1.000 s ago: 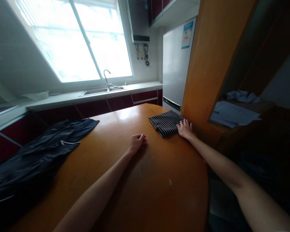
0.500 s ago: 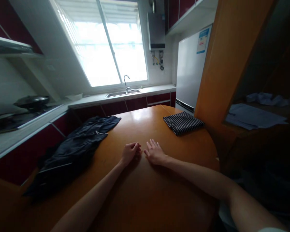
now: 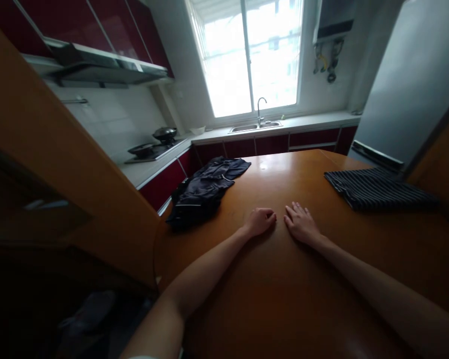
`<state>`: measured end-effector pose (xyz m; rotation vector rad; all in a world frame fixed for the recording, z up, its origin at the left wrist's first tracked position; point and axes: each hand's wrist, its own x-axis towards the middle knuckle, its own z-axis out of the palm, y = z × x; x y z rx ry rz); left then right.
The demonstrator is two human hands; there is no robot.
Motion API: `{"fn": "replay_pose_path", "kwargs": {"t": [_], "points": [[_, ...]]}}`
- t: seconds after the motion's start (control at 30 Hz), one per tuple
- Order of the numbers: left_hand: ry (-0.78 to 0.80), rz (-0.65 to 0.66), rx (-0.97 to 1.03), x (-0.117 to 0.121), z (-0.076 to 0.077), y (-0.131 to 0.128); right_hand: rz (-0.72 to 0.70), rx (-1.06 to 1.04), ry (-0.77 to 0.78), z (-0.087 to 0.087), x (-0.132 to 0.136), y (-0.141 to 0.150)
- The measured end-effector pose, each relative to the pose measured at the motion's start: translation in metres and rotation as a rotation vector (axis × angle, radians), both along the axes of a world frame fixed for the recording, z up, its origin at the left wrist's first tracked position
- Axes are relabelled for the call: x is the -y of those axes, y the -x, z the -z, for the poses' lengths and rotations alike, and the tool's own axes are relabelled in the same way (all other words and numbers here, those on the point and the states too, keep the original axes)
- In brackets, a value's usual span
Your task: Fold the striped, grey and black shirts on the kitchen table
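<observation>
your right hand [image 3: 301,224]'s off the folded striped cloth [image 3: 377,189] it touched a second ago, flat on the bench [image 3: 284,279], fingers a bit spread | left hand [image 3: 260,221]'s a loose fist beside it | cloth's right, dark garment [image 3: 205,189]'s left | your view's swung left, fridge [image 3: 407,89] sticker's out of shot

1. Between the dark clothes [image 3: 209,187] and striped cloth [image 3: 377,190], the table [image 3: 288,179] offers an open lane forward.
2. The clothes obstruct forward-left of the left hand [image 3: 260,221]; the cloth, forward-right of the right hand [image 3: 302,223].
3. A small gap separates both hands.
</observation>
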<state>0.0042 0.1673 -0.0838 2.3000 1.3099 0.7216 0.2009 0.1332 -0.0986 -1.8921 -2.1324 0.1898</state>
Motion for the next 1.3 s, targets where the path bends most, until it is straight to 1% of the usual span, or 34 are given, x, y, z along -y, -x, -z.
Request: {"fn": "replay_pose_path", "kwargs": {"t": [0.2, 0.37, 0.57, 0.8, 1.03, 1.3], "points": [[-0.049, 0.028, -0.056, 0.005, -0.004, 0.000, -0.009, 0.036, -0.051, 0.011, -0.004, -0.009], [-0.044, 0.041, -0.070, 0.009, -0.008, 0.000, -0.019, 0.048, -0.070, 0.015, -0.004, -0.012], [-0.043, 0.028, -0.083, 0.010, -0.009, 0.001, -0.028, 0.045, -0.073, 0.020, -0.006, -0.015], [-0.042, 0.041, -0.075, 0.011, -0.009, 0.001, -0.028, 0.050, -0.074, 0.016, -0.004, -0.014], [-0.023, 0.015, -0.082, 0.012, -0.013, -0.001, -0.033, 0.045, -0.057, 0.013, -0.003, -0.013], [-0.035, 0.020, -0.082, 0.012, -0.013, 0.000, -0.031, 0.042, -0.059, 0.016, -0.005, -0.014]]}}
